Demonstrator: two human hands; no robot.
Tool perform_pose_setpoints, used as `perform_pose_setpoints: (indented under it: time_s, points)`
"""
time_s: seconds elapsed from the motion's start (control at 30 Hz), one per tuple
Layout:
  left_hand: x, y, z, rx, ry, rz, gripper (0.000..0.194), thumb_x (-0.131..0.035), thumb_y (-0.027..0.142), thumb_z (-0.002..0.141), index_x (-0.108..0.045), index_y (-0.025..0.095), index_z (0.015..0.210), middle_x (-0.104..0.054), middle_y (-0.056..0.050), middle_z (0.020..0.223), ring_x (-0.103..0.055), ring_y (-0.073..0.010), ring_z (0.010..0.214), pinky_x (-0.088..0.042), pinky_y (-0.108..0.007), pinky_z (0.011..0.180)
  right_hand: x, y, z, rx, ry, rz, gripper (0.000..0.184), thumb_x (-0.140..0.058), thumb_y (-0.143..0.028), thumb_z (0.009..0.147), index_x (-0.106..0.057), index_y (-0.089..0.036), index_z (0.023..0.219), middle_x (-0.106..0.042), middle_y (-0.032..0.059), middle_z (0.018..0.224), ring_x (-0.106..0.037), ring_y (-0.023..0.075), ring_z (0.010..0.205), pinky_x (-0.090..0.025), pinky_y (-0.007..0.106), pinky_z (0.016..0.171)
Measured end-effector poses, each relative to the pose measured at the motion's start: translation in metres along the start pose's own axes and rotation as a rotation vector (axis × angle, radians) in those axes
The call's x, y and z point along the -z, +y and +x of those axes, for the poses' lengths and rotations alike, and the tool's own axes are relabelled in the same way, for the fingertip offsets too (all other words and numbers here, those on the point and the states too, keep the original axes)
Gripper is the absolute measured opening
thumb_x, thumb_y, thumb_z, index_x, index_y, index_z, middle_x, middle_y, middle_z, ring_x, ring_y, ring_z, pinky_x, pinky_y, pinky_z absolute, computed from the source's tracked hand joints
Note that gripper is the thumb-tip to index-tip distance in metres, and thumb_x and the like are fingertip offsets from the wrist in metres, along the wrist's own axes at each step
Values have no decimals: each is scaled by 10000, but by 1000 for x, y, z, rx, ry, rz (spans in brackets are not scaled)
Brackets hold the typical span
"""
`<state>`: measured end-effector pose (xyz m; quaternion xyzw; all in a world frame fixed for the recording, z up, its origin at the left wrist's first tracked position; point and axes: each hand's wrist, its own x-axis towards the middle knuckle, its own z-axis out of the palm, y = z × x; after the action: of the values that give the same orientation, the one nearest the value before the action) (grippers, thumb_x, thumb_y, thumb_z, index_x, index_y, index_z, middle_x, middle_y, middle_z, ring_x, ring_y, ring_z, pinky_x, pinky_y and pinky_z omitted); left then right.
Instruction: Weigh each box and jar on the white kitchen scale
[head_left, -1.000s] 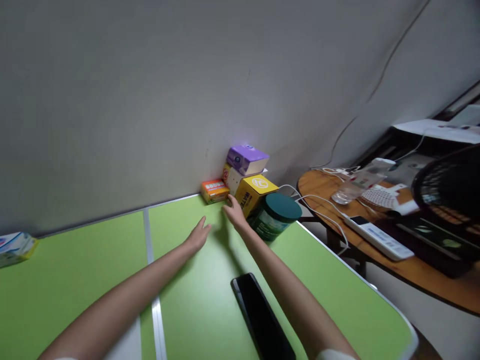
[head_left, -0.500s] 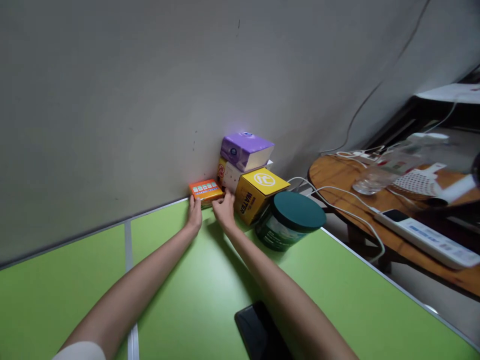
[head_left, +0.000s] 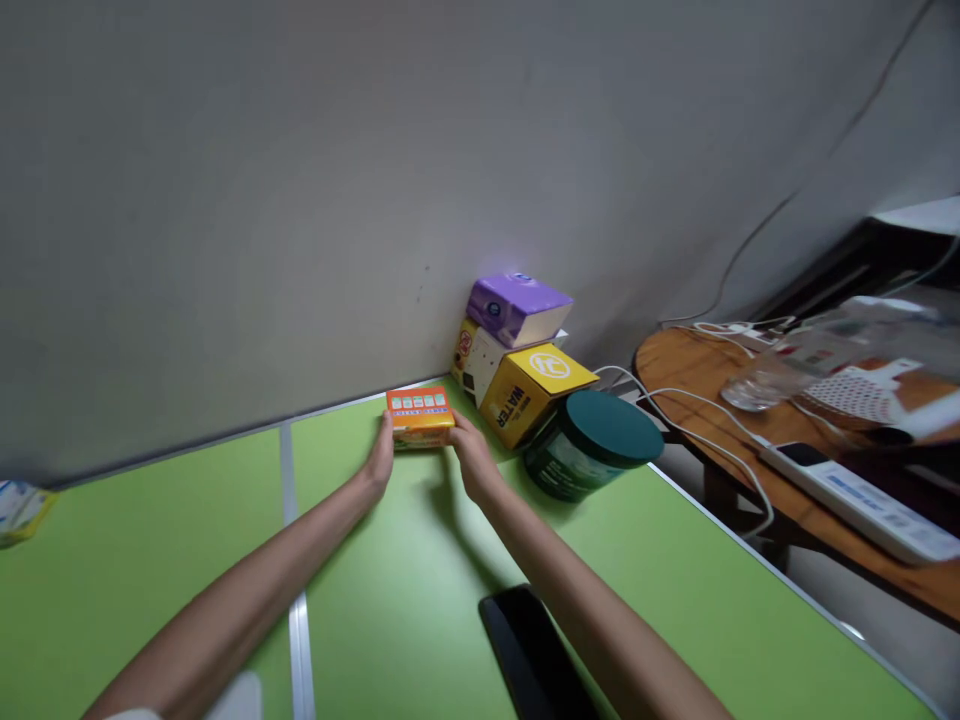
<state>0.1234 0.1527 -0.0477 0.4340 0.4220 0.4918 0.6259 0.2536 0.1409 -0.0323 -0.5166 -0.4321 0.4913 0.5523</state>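
Note:
Between my two hands is a small orange box [head_left: 420, 412] with a row of pale squares on its top. My left hand [head_left: 380, 458] presses against its left side, and my right hand [head_left: 474, 455] grips its right side. It is held near the wall, over the green table [head_left: 390, 580]. Just right of it stand a yellow box [head_left: 517, 405] marked "WATER", a white-and-yellow box [head_left: 480, 365] and a purple tissue pack [head_left: 521, 308] on top of that. A dark green tub [head_left: 592, 445] is beside the yellow box.
A black phone [head_left: 536, 650] lies by my right forearm. At the far left is a partly visible packet [head_left: 22, 510]. To the right, a wooden table [head_left: 675, 375] bears a power strip [head_left: 862, 500], a clear plastic bottle [head_left: 750, 385] and white cables.
The orange box has come away from the wall and the stacked boxes, towards me, between both hands. My right hand has shifted onto its right side. The view has turned slightly left.

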Motion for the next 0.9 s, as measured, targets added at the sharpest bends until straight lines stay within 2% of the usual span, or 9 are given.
perform_pose_setpoints:
  time_s: [0.07,0.13,0.23,0.37,0.47,0.53,0.63,0.77,0.9]
  points:
    - [16,13,-55,0,-5,49,650,-229,623,931,-470,216,1377,-422,-38,1492,-282,-221,1427,-159,-402,1188,-6,-11,-43,-22,-97,32,587,-427,-214,594,-654,-190,1134,-685,34,1183,-575,293,1138,-424,420,1002]
    - [32,30,-117,17,10,109,695,-249,684,896,-353,275,1448,-252,14,1572,-131,-208,1469,-65,-384,1202,-16,-22,-89,-47,-185,77,634,-444,-184,619,-613,-227,1228,-599,-6,1330,-467,279,1288,-323,428,1106]
    - [55,55,-211,114,93,122,805,-229,754,845,-209,289,1501,-96,40,1604,9,-217,1477,-4,-392,1201,-37,-34,-161,-116,-314,129,702,-484,-162,651,-523,-271,1343,-477,-44,1449,-331,238,1403,-204,417,1182]
    - [88,61,-316,222,308,79,867,-184,786,816,-96,289,1521,-90,54,1602,-15,-216,1476,-48,-394,1206,-67,-33,-251,-213,-480,155,740,-510,-182,696,-422,-312,1419,-372,-46,1513,-289,228,1427,-189,453,1188]
    - [112,50,-371,235,340,94,777,-160,761,833,-135,372,1505,-160,114,1583,-33,-209,1474,-81,-410,1212,-87,-19,-302,-238,-507,146,716,-504,-214,744,-382,-325,1441,-333,-50,1532,-263,221,1436,-184,461,1186]
    - [124,46,-392,218,309,104,739,-153,758,833,-167,418,1489,-198,141,1568,-35,-202,1473,-97,-430,1213,-97,-10,-323,-251,-507,138,686,-502,-219,765,-394,-329,1433,-334,-53,1531,-267,221,1434,-208,459,1180]
    - [136,47,-408,203,300,95,748,-161,764,829,-166,414,1490,-227,131,1562,-47,-199,1473,-115,-448,1210,-111,1,-338,-263,-500,140,675,-498,-197,764,-416,-340,1419,-358,-55,1518,-282,225,1427,-269,461,1160]
    - [146,45,-411,182,322,59,783,-193,766,831,-181,361,1500,-274,67,1558,-122,-231,1468,-140,-465,1202,-122,12,-344,-268,-493,98,695,-483,-177,750,-413,-344,1420,-376,-53,1507,-313,229,1414,-293,468,1147]
    - [149,30,-410,151,314,-4,781,-175,744,852,-186,317,1506,-280,21,1559,-172,-255,1458,-180,-477,1188,-125,23,-341,-270,-479,50,692,-497,-186,738,-434,-341,1409,-397,-51,1495,-320,236,1410,-271,466,1156]
